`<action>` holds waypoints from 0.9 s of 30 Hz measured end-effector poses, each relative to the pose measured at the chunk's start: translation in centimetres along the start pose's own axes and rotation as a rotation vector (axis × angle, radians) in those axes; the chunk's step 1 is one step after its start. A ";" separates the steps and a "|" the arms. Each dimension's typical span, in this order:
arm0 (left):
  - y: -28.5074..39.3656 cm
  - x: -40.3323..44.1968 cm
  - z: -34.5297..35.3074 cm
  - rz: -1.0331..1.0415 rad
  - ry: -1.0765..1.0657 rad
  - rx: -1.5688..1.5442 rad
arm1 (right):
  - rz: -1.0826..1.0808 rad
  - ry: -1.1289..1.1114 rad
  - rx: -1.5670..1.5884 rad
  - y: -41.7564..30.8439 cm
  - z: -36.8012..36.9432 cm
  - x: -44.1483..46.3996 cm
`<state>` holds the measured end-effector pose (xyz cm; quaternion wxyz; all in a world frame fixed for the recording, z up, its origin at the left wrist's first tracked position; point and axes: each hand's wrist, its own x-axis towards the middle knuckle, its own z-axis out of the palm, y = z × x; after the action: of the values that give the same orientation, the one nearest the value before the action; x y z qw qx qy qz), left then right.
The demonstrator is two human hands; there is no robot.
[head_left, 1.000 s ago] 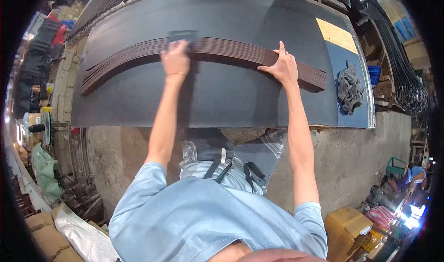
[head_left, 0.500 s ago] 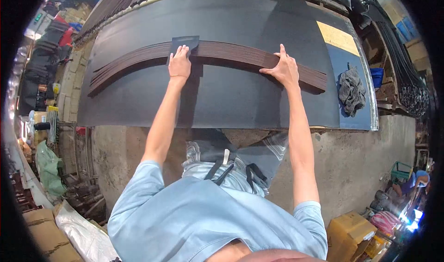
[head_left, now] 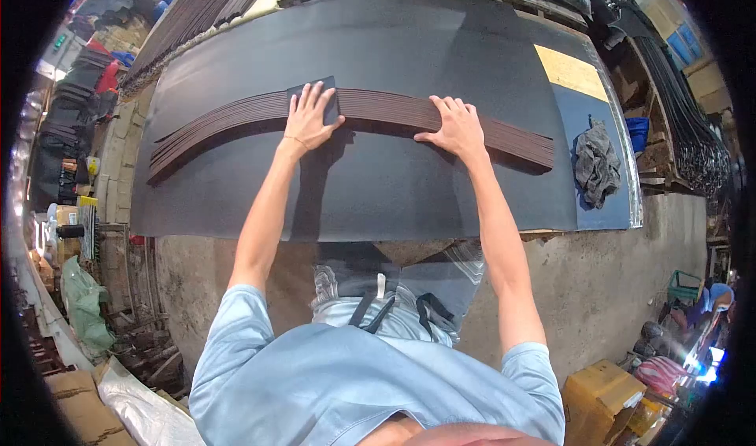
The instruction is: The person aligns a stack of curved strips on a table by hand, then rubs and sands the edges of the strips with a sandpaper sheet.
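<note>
A long, curved stack of thin dark brown strips (head_left: 378, 107) lies across the black tabletop (head_left: 228, 198), bowed away from me. My left hand (head_left: 309, 119) rests with spread fingers on a small flat black piece (head_left: 328, 99) that lies over the stack left of its middle. The thumb points right, past the edge of that piece; its underside is hidden. Farther right, my right hand (head_left: 457, 127) lies over the strips, fingers stretched toward the far edge and thumb out to the left along the near edge.
A crumpled dark grey cloth (head_left: 597, 162) lies at the table's right end, near a yellow panel (head_left: 571, 73). More dark strips (head_left: 189, 20) are piled at the far left. Black strips (head_left: 677, 107) hang beyond the right side. A cardboard box (head_left: 602, 403) stands low right.
My right hand has moved left along the stack. My left hand's fingers have spread wider, and the black piece has turned and shows less. The whole view has shifted slightly.
</note>
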<state>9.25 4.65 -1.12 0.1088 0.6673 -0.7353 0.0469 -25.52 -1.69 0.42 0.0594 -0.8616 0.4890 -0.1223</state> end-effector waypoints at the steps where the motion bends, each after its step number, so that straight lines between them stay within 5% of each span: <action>1: 0.2 -0.1 0.8 0.012 0.058 0.011 | -0.006 0.001 -0.003 0.0 -0.2 0.0; 5: 5.1 1.7 1.1 -0.046 -0.002 0.060 | -0.012 0.018 0.009 -0.1 -0.2 -0.4; 11: 19.5 4.1 4.7 0.156 0.220 -0.197 | -0.064 0.183 0.100 1.7 2.3 0.0; 13: 17.8 3.4 4.9 0.252 0.228 -0.208 | -0.071 0.199 0.063 0.7 1.2 -0.2; 17: 7.9 3.1 0.4 -0.073 0.031 -0.045 | -0.007 0.127 0.057 -0.2 0.1 -0.7; 19: 3.6 3.2 1.8 -0.132 0.231 -0.113 | 0.017 0.098 0.070 -0.6 -0.4 -0.7; 20: 4.9 3.8 3.6 -0.087 0.365 0.084 | 0.010 0.088 0.056 -0.7 -0.9 -0.7; 21: 9.5 4.2 -1.0 -0.100 0.062 -0.048 | 0.005 0.083 0.061 -0.8 -0.7 -0.9; 24: 18.6 3.7 4.2 0.216 0.438 -0.131 | -0.026 0.198 0.061 1.1 2.4 -0.1; 27: 14.9 3.5 2.6 0.276 0.267 -0.101 | -0.013 0.106 0.065 -0.1 -0.2 -0.6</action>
<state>-6.12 2.26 -1.74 0.2313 0.5416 -0.8003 0.1127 -25.79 -1.11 0.55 0.0606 -0.8546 0.4818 -0.1839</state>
